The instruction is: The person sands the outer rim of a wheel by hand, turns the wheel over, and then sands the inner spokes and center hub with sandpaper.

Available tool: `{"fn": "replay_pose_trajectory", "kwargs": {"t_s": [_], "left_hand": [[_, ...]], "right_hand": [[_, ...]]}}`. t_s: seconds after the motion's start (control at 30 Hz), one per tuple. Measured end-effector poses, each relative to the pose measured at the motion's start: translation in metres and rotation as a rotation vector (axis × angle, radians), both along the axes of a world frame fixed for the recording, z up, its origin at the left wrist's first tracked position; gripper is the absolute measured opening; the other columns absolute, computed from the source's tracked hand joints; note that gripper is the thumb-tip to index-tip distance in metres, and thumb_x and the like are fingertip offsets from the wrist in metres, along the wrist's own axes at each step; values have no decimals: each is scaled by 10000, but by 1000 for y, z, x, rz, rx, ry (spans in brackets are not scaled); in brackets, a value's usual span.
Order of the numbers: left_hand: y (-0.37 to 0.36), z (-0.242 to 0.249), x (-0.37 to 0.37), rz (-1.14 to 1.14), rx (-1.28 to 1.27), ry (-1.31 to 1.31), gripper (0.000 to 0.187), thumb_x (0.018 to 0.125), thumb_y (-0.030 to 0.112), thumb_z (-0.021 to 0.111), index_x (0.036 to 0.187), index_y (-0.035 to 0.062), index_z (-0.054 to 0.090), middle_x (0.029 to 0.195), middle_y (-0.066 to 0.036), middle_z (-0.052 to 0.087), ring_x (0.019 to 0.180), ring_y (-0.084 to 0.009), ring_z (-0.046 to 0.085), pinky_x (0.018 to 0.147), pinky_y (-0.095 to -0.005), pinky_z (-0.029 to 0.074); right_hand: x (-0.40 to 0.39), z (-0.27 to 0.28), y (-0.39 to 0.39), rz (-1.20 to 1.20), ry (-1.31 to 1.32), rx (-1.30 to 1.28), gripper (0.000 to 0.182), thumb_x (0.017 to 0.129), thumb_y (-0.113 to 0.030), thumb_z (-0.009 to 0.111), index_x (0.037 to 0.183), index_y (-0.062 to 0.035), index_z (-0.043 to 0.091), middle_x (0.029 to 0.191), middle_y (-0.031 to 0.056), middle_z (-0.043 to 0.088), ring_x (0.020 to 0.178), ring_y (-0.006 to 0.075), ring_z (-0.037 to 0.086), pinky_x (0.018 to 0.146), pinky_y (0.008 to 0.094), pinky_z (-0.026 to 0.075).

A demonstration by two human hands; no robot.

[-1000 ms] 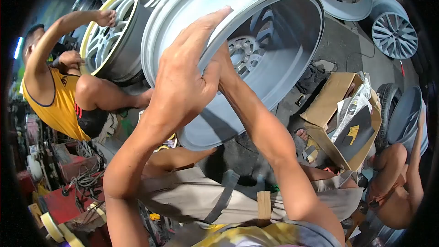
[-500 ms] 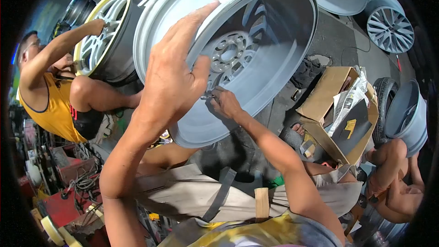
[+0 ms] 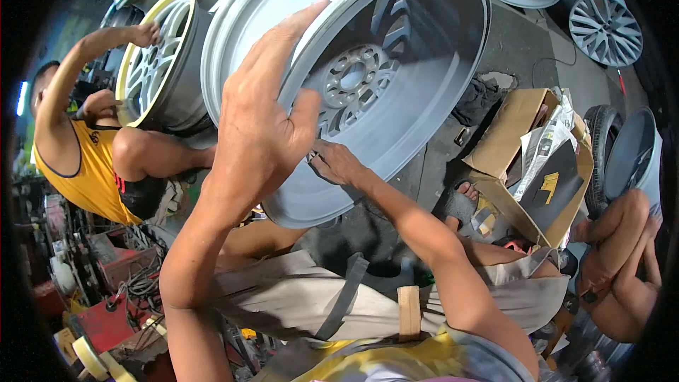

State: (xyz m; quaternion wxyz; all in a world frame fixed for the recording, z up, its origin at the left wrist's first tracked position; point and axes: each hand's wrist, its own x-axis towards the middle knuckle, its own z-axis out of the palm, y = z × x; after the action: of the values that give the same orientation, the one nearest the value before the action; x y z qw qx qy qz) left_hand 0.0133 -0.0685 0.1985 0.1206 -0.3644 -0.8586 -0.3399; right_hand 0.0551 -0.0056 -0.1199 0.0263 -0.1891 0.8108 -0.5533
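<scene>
A large grey-white wheel rim (image 3: 417, 120) stands tilted in front of me, its open barrel facing me and its spokes and hub deep inside. My left hand (image 3: 265, 99) rests against the near left edge of the rim, fingers stretched upward and thumb apart. Inside the lower left of the barrel is my right hand (image 3: 336, 163), its fingers closed round a small dark item that I cannot make out. The tips of those fingers are partly hidden by my left hand.
At the left a person in a yellow top (image 3: 88, 163) works at a yellow-edged rim (image 3: 122, 92). An open cardboard box (image 3: 495, 148) stands on the right. Beyond it are a tyre (image 3: 601, 148), another rim (image 3: 629, 148) and a second person's legs (image 3: 615, 247). Red equipment (image 3: 113, 322) lies lower left.
My right hand has shifted slightly left within the barrel. My left hand stays on the rim edge. The person at the left has raised a hand off the yellow-edged rim. The view has shifted slightly.
</scene>
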Motion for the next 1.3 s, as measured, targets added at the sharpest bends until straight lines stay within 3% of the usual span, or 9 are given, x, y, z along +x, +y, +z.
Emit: {"fn": "replay_pose_trajectory", "kwargs": {"t_s": [0.2, 0.27, 0.5, 0.57, 0.77, 0.9, 1.1, 1.23, 1.3], "left_hand": [[2, 0, 3, 6, -9, -37, 686, 699, -95, 510, 1379, -8, 529, 1258, -264, 608, 1186, -412, 596, 1034, -412, 454], [2, -1, 4, 10, -13, 3, 680, 694, -106, 500, 1368, -20, 536, 1253, -263, 612, 1188, -403, 602, 1033, -403, 455], [5, 1, 4, -8, -28, 40, 673, 687, -117, 492, 1353, -29, 542, 1243, -256, 617, 1190, -401, 601, 1035, -391, 450], [3, 0, 3, 16, -83, 35, 678, 720, -54, 486, 1398, -70, 486, 1269, -254, 638, 1192, -294, 629, 1052, -340, 426], [3, 0, 2, -7, -59, 58, 676, 716, -56, 490, 1392, -73, 489, 1278, -250, 634, 1215, -294, 615, 1064, -337, 414], [2, 0, 2, -10, -64, 47, 672, 718, -54, 493, 1389, -72, 492, 1289, -250, 627, 1224, -292, 609, 1063, -333, 412], [2, 0, 2, -14, -51, 57, 670, 722, -53, 491, 1392, -69, 494, 1264, -252, 640, 1202, -288, 623, 1049, -323, 422], [0, -1, 2, -14, -66, 63, 675, 723, -62, 496, 1398, -71, 491, 1262, -247, 645, 1194, -276, 628, 1045, -322, 430], [0, 0, 1, -1, -77, 59, 671, 724, -70, 495, 1395, -76, 491, 1265, -245, 645, 1197, -273, 627, 1047, -326, 430]], "right_hand": [[-8, 1, 15, 59, -203, 63, 214, 912, -183, 562, 1016, 3, 580, 964, 249, 649, 928, 463, 619, 831, 512, 494], [-8, -22, 12, -131, 132, -8, 149, 879, -117, 596, 987, -15, 612, 949, 209, 641, 917, 429, 617, 821, 494, 502], [-4, -31, -17, -226, 135, 126, 199, 814, -40, 660, 1012, -29, 670, 968, 164, 627, 949, 370, 616, 834, 440, 524], [-5, -28, -21, -163, 172, 116, 168, 807, -46, 653, 972, -22, 670, 922, 148, 613, 942, 356, 611, 848, 440, 517], [-12, -36, -12, -187, 237, 223, 142, 823, -83, 617, 940, -31, 677, 968, 161, 629, 951, 361, 623, 887, 451, 496], [-6, -28, -21, -195, 226, 48, 95, 799, -73, 639, 880, -36, 672, 950, 167, 625, 939, 352, 621, 853, 452, 493], [-5, -31, -23, -243, 234, 101, 184, 756, -43, 680, 940, -45, 674, 866, 130, 617, 870, 358, 601, 785, 461, 466], [2, -9, -31, -246, 182, -12, 171, 736, -47, 694, 906, -65, 678, 898, 132, 630, 918, 339, 620, 847, 434, 461], [-5, -41, -6, -218, 238, 75, 170, 781, -70, 657, 946, -84, 697, 951, 105, 656, 930, 314, 630, 859, 437, 450]]}}
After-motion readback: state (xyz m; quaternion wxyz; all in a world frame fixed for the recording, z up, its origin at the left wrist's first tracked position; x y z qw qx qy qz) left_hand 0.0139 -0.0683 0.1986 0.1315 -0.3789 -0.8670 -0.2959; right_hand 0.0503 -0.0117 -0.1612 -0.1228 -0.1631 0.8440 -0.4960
